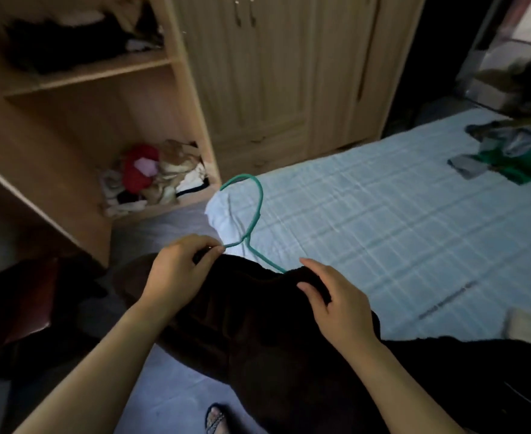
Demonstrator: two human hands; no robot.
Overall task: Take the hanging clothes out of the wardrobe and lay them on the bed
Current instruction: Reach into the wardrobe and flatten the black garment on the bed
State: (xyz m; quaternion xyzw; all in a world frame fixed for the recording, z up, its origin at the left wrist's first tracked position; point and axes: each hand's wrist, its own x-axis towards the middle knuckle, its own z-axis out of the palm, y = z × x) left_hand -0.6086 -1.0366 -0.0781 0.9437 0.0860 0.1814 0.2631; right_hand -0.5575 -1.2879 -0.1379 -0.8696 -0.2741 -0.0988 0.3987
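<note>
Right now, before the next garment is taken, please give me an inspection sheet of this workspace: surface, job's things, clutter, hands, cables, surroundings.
surface: bed with a pale blue checked sheet.
job's things: dark garment on a green hanger, held at the bed's near corner.
clutter: clothes pile on the bed's far right; loose clothes on the open wardrobe shelf.
hands: left hand pinches the hanger below its hook with its fingers; right hand curls its fingers over the garment.
cables: nothing seen.
surroundings: closed wardrobe doors behind the bed; a sandalled foot on the floor.
</note>
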